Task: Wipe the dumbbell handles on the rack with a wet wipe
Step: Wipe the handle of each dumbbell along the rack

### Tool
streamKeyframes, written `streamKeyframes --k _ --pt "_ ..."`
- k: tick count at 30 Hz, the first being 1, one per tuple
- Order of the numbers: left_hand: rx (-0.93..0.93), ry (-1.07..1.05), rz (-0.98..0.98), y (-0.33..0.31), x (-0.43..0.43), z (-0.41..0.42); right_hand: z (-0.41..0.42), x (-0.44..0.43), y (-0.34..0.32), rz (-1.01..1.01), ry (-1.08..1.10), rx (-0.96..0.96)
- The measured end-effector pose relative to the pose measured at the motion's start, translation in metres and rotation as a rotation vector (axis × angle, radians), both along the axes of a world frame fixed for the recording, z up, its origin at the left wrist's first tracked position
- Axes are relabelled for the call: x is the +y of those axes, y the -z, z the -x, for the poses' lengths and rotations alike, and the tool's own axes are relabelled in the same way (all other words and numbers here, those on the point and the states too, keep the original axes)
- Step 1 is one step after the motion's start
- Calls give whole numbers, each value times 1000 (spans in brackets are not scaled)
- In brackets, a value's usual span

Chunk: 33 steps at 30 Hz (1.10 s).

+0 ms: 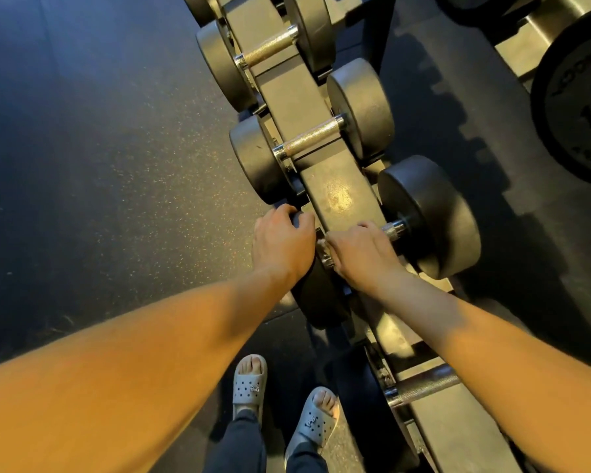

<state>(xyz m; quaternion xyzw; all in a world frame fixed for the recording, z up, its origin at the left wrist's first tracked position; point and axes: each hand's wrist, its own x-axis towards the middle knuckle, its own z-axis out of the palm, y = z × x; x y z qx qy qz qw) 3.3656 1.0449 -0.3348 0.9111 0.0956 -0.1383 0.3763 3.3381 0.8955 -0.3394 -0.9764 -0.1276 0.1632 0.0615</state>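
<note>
Metal handle [393,230] under right hand [359,257]

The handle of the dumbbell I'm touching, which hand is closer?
Right. The right hand grips the handle itself; the left hand grips the near weight head beside it.
</note>
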Motion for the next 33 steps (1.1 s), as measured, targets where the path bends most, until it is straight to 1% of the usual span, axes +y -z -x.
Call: streamKeyframes --k 2,3,4,5,6,8,9,10,11,13,14,15,16,17,18,19,20,22,23,24,28,31,33 --pt "1 -1 -5 -2 -1 0 -26 16 -11 102 180 224" --pt "-3 1 -7 -4 -1 0 -32 20 -13 110 230 274" --pt "-2 3 -11 -5 -1 0 -32 19 -13 105 257 268" --pt "-1 6 -11 -5 -1 1 -25 16 -14 84 259 207" --pt "0 8 -5 -5 -1 1 -12 11 -16 43 238 99" --pt "6 13 -1 -7 1 1 23 -1 -11 -133 168 -146" --pt "3 20 -2 -8 1 2 40 -8 -9 -226 149 -222" --pt "-5 22 -3 -10 0 2 53 -14 -8 -319 161 -259" --pt "-2 20 -6 -11 0 2 62 -19 -10 -415 205 -256" --pt "33 28 -30 -17 -2 -1 69 -22 -22 -605 372 -235" --pt "36 63 -77 -18 -2 -2 70 -21 -30 -665 454 -248" --pt "6 137 -167 -21 -1 -3 70 -20 -37 -703 527 -266" --pt "-56 229 -253 -24 -1 -4 69 -19 -44 -734 607 -280" --pt "-150 330 -296 -28 -3 -5 67 -19 -51 -765 688 -283" --pt "-232 416 -259 -36 -7 -5 64 -19 -57 -794 763 -260" --pt "-258 482 -157 -46 -13 -2 61 -19 -61 -831 834 -214" --pt "-229 532 -27 -55 -20 1 57 -20 -66 -884 909 -156" --pt "-42 613 176 -69 -38 8 54 -19 -75 -1014 1009 -48" --pt "57 605 247 -72 -45 10 54 -19 -79 -1046 1016 -26" --pt "145 541 304 -71 -49 8 55 -20 -82 -1044 1005 -18" --pt "388 201 494 -67 -48 -5 59 -41 -95 -917 923 77" --pt "412 -24 621 -63 -53 -13 64 -54 -102 -900 925 125" --pt "396 -141 670 -56 -63 -17 71 -55 -100 -830 952 127"
